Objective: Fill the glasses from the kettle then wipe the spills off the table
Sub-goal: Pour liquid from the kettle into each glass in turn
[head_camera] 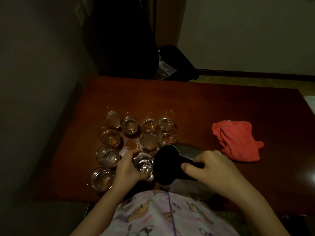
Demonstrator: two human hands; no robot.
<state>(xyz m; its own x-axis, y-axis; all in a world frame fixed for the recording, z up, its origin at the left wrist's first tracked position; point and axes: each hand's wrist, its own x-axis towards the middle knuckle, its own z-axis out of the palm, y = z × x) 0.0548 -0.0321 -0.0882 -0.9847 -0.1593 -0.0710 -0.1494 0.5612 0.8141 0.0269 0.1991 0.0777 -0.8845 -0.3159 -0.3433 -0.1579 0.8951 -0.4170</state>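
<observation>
Close to the table's (213,106) near edge, the right hand (211,167) is wrapped round the dark handle of the metal kettle (172,164), which is tipped toward the left with its open mouth over a small glass (142,163). The left hand (127,167) curls round that glass from the left side, and water inside it is churning. To the left, two more glasses stand along the table's left edge, the nearest (100,178) just inside the near-left corner and another (107,155) behind it. Farther back, the remaining glasses (129,125) crowd in rough rows (most hold some water), with a small wet patch (131,144) on the wood among them. Toward the right edge lies a crumpled red cloth (237,142), well apart from the glasses. The far half of the table is bare wood up to its far edge.
</observation>
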